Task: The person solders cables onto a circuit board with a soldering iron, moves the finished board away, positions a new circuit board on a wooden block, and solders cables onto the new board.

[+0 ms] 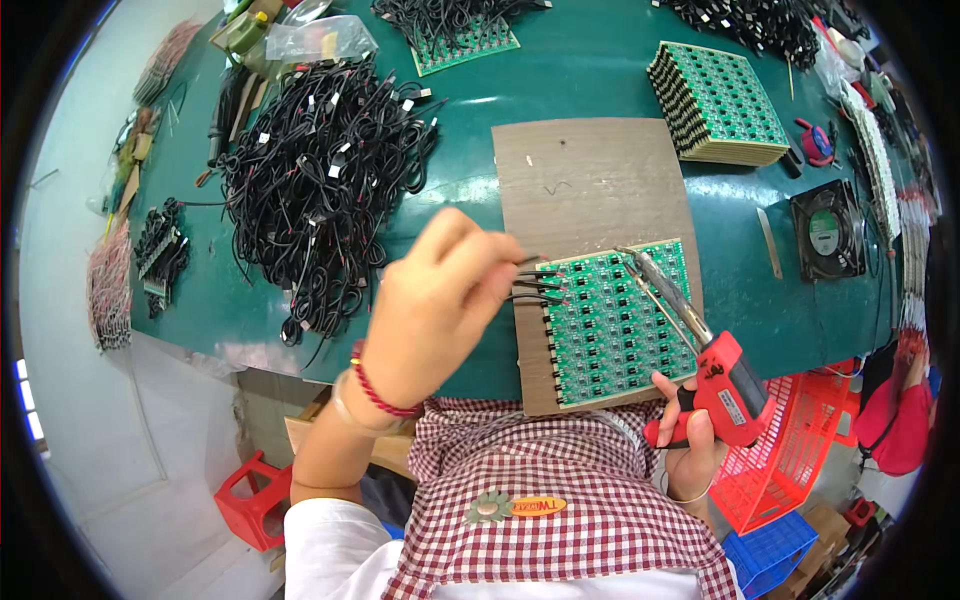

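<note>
My left hand (450, 290) pinches a thin black cable (528, 262) at the upper left edge of a green circuit board panel (620, 330). Several black cables stick out from that same edge just below it. In my right hand (690, 430) is a red and black soldering gun (732, 395), its fingers wrapped round the grip. The long metal tip slants up and left over the panel, ending near its top edge. Whether the tip touches the board I cannot tell. The panel lies on a brown board (590, 180).
A large heap of black cables (320, 190) lies on the green table (465, 120) to the left. At the back right stands a stack of circuit panels (720, 105). Beyond it are pink pliers (815, 145) and a black fan (828, 230). A red crate (780, 450) stands below the table.
</note>
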A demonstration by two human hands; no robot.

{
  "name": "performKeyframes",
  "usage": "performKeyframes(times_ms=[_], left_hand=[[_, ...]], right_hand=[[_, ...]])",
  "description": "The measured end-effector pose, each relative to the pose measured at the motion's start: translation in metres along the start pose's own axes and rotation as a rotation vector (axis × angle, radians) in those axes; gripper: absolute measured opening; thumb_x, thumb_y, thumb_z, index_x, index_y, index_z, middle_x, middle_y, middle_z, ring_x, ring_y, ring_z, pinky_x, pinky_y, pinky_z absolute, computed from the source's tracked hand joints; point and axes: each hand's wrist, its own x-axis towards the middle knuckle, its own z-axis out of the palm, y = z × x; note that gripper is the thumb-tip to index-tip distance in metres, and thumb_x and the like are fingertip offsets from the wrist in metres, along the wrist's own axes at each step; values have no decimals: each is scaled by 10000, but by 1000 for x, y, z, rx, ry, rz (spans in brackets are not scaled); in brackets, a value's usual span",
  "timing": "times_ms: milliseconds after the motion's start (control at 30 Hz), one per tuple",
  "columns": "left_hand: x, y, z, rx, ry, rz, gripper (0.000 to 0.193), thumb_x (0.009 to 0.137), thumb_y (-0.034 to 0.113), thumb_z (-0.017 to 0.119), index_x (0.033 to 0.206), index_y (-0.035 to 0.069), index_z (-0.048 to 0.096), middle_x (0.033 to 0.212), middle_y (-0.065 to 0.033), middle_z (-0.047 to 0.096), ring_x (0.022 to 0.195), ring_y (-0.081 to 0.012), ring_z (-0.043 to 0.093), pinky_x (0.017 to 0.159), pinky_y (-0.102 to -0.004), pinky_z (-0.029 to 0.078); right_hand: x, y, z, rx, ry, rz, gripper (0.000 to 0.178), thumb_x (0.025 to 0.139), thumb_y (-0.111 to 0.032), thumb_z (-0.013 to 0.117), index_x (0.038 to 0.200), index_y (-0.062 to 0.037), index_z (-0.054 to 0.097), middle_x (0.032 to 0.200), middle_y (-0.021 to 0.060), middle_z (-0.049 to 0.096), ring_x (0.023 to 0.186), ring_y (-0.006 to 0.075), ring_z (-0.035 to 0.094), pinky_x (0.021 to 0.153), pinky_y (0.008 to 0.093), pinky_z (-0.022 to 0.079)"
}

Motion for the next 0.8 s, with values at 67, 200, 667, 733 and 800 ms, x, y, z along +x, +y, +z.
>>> performKeyframes(times_ms=[67, 200, 667, 733, 800], left_hand=[[-8, -1, 18, -60, 0, -7, 96, 814, -6, 659, 898, 30, 628, 807, -73, 538, 622, -188, 560, 552, -289, 452], [-15, 1, 43, -156, 39, -23, 100, 828, -49, 631, 915, -10, 600, 823, -68, 554, 637, -133, 543, 559, -247, 434], [-23, 3, 67, -819, -145, -230, 183, 858, 93, 671, 998, 13, 583, 944, -55, 546, 817, -112, 550, 614, -240, 451], [-26, -7, 66, -765, -151, -211, 158, 870, 82, 658, 986, 10, 579, 914, -52, 552, 776, -109, 546, 609, -242, 450], [-24, -5, 67, -700, -82, -149, 99, 874, 37, 637, 951, 0, 587, 822, -49, 560, 680, -116, 549, 592, -247, 446]], right_hand=[[-2, -5, 1, 43, 43, 100, 339, 941, -229, 491, 1140, 42, 445, 617, 49, 478, 490, 111, 484, 1001, 535, 449], [-5, 0, -7, 66, 14, 82, 458, 917, -307, 577, 1156, 80, 519, 741, 93, 612, 536, 92, 515, 575, 252, 497], [-4, -2, -9, 51, 21, 98, 408, 929, -274, 539, 1155, 62, 492, 703, 89, 580, 501, 110, 512, 782, 388, 446], [-4, -1, -10, 73, 25, 100, 485, 913, -321, 588, 1173, 85, 530, 771, 113, 626, 545, 89, 528, 535, 239, 469], [-4, -1, -10, 86, 29, 81, 482, 913, -316, 587, 1173, 85, 524, 774, 117, 627, 540, 91, 530, 546, 242, 477]])
